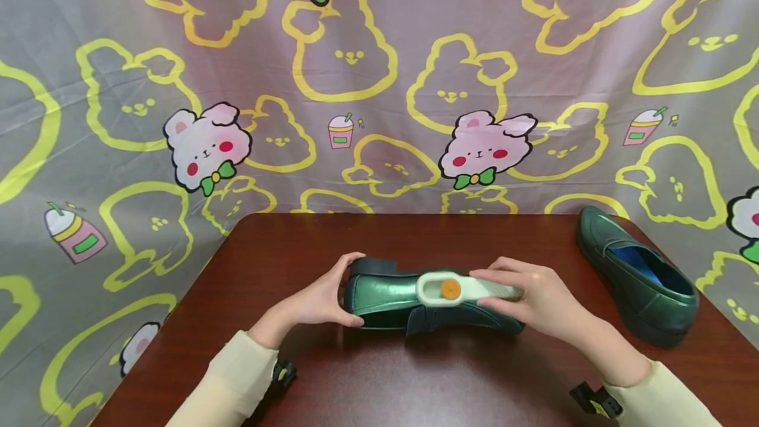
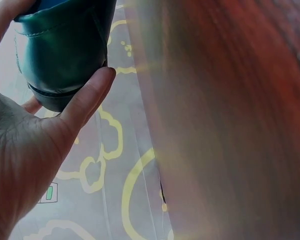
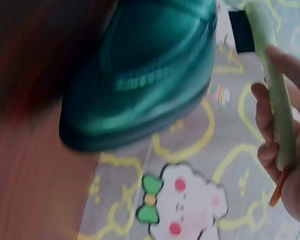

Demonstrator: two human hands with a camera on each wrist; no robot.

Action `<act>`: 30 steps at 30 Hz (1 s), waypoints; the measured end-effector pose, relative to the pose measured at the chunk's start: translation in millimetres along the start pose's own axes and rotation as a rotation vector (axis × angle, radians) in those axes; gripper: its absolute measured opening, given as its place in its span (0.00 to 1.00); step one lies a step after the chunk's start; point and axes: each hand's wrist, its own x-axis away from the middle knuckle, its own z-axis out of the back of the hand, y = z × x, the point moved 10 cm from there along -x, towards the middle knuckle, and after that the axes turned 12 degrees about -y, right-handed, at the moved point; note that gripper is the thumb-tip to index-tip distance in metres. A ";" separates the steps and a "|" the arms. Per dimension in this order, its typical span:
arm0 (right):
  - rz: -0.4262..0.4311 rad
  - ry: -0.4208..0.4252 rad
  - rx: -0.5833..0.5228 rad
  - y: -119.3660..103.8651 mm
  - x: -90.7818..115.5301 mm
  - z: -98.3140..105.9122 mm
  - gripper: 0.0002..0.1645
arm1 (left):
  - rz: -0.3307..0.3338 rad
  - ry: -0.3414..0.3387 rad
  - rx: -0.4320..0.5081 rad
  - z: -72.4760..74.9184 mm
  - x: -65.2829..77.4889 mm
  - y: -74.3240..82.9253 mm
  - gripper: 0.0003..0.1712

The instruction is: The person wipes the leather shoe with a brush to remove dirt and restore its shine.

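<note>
A glossy green loafer (image 1: 382, 292) is tilted onto its side over the middle of the table, its dark heel facing the back. My left hand (image 1: 323, 295) grips it around the heel end, the thumb along the near side, as the left wrist view shows on the loafer's back (image 2: 65, 60). In my right hand (image 1: 544, 298) is the handle of a pale green shoe brush (image 1: 468, 286) with an orange round button. Its head lies over the loafer's side in the head view. The right wrist view shows a dark block (image 3: 241, 31) under that head, beside the loafer's toe (image 3: 115, 125).
A second green loafer (image 1: 658, 308) with a blue lining stands at the right edge of the reddish-brown table (image 1: 284, 242). A patterned cloth (image 1: 379, 51) hangs behind the table and along both sides.
</note>
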 end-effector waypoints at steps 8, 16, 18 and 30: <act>0.107 -0.084 0.003 -21.1 -5.1 -16.2 0.23 | 0.000 -0.003 -0.007 0.0 -0.1 3.7 0.62; -0.189 0.009 0.097 30.5 -1.7 4.2 0.26 | -0.004 -0.001 -0.011 -0.4 1.4 3.2 0.62; -0.232 0.035 0.114 36.3 0.2 8.6 0.26 | -0.004 0.000 -0.012 -0.7 1.8 2.8 0.62; 0.107 -0.129 -0.031 -23.7 -6.7 -19.2 0.22 | -0.002 0.009 0.015 -0.5 2.2 3.6 0.63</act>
